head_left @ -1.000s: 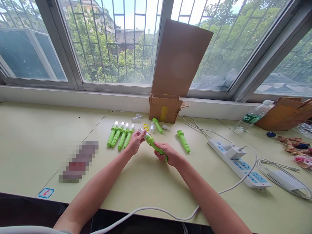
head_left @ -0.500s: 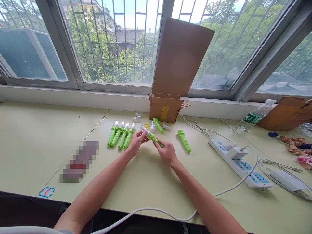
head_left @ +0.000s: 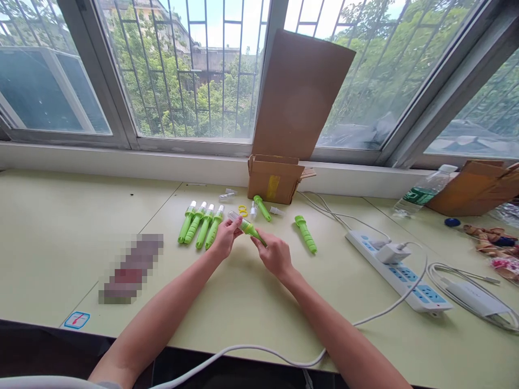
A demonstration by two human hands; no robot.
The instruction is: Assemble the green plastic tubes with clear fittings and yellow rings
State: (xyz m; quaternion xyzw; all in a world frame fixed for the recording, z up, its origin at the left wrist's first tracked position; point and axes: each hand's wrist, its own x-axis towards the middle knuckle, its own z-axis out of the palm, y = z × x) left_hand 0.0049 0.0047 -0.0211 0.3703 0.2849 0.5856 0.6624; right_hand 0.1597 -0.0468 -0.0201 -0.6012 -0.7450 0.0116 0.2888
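Both my hands hold one green stick-shaped toy with a clear cap (head_left: 245, 227) a little above the pale green table (head_left: 251, 302). My left hand (head_left: 224, 237) pinches it just below the clear cap. My right hand (head_left: 274, 254) is closed round its lower green end. Just left of my left hand lies a row of several finished green sticks with clear caps (head_left: 201, 225). A bare green handle (head_left: 305, 234) lies to the right of my hands.
Behind my hands are yellow rings (head_left: 243, 210), another green stick (head_left: 262, 208), small clear parts (head_left: 227, 194) and an open cardboard box (head_left: 274, 179). A white power strip (head_left: 399, 273) with cables, a water bottle (head_left: 424, 192) and a second box (head_left: 474, 189) sit at the right.
My hands have carried the green stick away from me and a little left, towards the row of finished sticks. My right hand slid up along the green shaft.
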